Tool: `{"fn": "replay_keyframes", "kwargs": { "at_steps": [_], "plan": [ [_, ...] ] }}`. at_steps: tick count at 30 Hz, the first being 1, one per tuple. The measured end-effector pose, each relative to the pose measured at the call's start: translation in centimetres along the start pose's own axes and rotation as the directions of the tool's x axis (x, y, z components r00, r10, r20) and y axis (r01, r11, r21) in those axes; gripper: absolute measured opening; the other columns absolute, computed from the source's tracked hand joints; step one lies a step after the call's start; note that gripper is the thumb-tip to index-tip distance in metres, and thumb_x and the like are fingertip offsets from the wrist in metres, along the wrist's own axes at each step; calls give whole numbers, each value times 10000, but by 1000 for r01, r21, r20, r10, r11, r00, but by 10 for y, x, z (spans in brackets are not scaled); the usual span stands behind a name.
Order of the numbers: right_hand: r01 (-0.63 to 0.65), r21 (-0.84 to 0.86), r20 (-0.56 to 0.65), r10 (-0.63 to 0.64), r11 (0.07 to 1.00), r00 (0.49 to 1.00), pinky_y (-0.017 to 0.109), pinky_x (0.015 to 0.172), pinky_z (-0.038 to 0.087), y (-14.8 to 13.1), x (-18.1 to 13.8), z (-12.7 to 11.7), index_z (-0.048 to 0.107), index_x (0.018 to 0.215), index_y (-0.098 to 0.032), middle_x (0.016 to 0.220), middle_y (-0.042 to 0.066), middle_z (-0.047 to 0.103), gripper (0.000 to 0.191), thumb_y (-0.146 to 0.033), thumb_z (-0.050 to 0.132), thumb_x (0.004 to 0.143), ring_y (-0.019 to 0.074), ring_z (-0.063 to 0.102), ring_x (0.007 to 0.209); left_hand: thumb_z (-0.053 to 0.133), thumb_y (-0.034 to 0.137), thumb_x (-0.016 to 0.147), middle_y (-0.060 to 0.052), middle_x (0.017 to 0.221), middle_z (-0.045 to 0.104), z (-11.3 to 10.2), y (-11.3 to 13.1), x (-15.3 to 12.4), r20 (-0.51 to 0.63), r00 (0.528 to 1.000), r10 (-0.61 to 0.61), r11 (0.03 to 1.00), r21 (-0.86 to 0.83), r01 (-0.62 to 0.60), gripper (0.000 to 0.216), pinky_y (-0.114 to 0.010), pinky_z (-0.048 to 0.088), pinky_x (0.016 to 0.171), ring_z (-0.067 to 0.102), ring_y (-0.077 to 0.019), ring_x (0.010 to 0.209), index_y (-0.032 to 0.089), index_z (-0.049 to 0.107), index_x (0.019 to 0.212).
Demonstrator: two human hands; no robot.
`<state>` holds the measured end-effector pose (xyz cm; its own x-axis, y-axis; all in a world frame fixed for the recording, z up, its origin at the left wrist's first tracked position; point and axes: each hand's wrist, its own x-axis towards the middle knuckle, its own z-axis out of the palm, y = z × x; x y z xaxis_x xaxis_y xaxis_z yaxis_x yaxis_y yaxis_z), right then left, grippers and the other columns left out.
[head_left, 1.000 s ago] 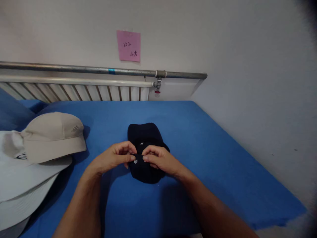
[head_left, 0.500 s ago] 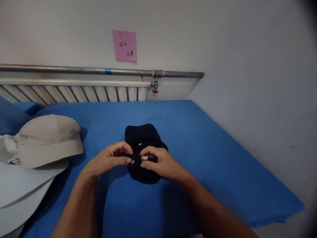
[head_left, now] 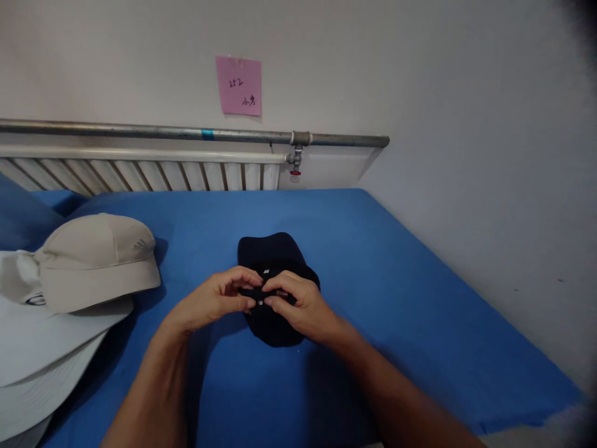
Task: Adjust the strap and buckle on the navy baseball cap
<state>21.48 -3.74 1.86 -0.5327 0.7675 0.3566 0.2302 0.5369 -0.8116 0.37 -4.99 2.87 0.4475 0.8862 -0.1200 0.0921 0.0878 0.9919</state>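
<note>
A dark navy cap (head_left: 273,252) lies with its inside facing up on the blue-covered surface, its brim pointing away from me. Both hands are at its near side, on the narrow strap (head_left: 254,292). From the left, my left hand (head_left: 212,302) pinches the strap between thumb and fingers. My right hand (head_left: 305,305) grips it from the other side, fingertips almost touching those of the left. A small shiny round spot (head_left: 260,302) shows on the strap between the thumbs. The right fingers partly cover a metallic piece of the strap.
A beige cap (head_left: 100,261) rests on a pile of white caps (head_left: 51,348) at the left. The blue cover (head_left: 401,298) runs back to a radiator (head_left: 186,171) with a red-handled valve (head_left: 295,173). Pink paper (head_left: 239,86) hangs on the wall, which also bounds the right side.
My left fingers have slid right along the strap, closer to my right fingers. The metallic piece is more covered now. The view has shifted slightly; the cap stays in place.
</note>
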Motion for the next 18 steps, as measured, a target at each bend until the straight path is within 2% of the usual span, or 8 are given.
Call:
{"fn": "replay_keyframes", "kwargs": {
  "at_steps": [2, 4, 6, 8, 11, 14, 18],
  "plan": [
    [14, -5, 5, -14, 1000, 1000, 245, 647, 438, 2, 0, -1, 648, 853, -208, 790, -3, 574, 107, -134, 583, 811, 105, 533, 687, 672, 230, 741, -69, 1244, 528, 0, 0, 1, -24, 999, 47, 983, 176, -42, 192, -319, 467, 822, 537, -213, 1058, 205, 668, 931],
    [26, -5, 31, -26, 1000, 999, 248, 663, 444, 4, 0, -3, 640, 825, -207, 799, 0, 584, 109, -125, 570, 814, 109, 544, 708, 650, 238, 758, -61, 1213, 562, 0, 0, 2, -24, 997, 76, 933, 355, -63, 154, -321, 427, 889, 519, -220, 1093, 205, 684, 904],
    [34, 1, 60, -34, 999, 998, 250, 677, 452, 4, 0, -4, 631, 825, -207, 814, 2, 595, 116, -114, 563, 813, 114, 557, 731, 610, 230, 776, -33, 980, 635, 2, -1, 4, 9, 1000, 28, 893, 449, -29, 150, -285, 437, 798, 565, -187, 921, 198, 675, 908],
    [52, 10, 76, -52, 999, 996, 254, 689, 464, 3, -1, -4, 623, 831, -209, 828, 6, 603, 122, -109, 555, 816, 119, 568, 747, 556, 205, 783, 10, 745, 598, 6, -3, 7, 40, 998, -47, 871, 490, 22, 128, -241, 405, 626, 530, -146, 697, 182, 652, 865],
    [105, 14, 111, -106, 994, 988, 269, 715, 482, 2, -1, -3, 620, 843, -216, 837, 14, 607, 126, -121, 537, 832, 129, 580, 766, 525, 155, 742, 28, 627, 530, 13, -8, 12, 41, 996, -78, 839, 543, 43, 97, -229, 325, 541, 455, -126, 600, 164, 622, 733],
    [158, 10, 100, -159, 987, 982, 295, 766, 494, 2, 0, -2, 618, 838, -216, 888, 32, 615, 134, -115, 530, 832, 145, 595, 827, 507, 138, 724, 21, 637, 536, 16, -12, 17, 39, 998, -58, 871, 491, 31, 124, -237, 325, 561, 450, -126, 612, 158, 628, 715],
    [157, 28, 11, -157, 987, 988, 375, 900, 467, 4, 0, -4, 608, 809, -228, 1022, 46, 643, 121, -117, 560, 808, 186, 591, 996, 486, 116, 711, 27, 682, 538, 16, -10, 17, -8, 998, -61, 970, 233, 61, 263, -233, 342, 554, 432, -106, 590, 165, 663, 898]
  ]
}}
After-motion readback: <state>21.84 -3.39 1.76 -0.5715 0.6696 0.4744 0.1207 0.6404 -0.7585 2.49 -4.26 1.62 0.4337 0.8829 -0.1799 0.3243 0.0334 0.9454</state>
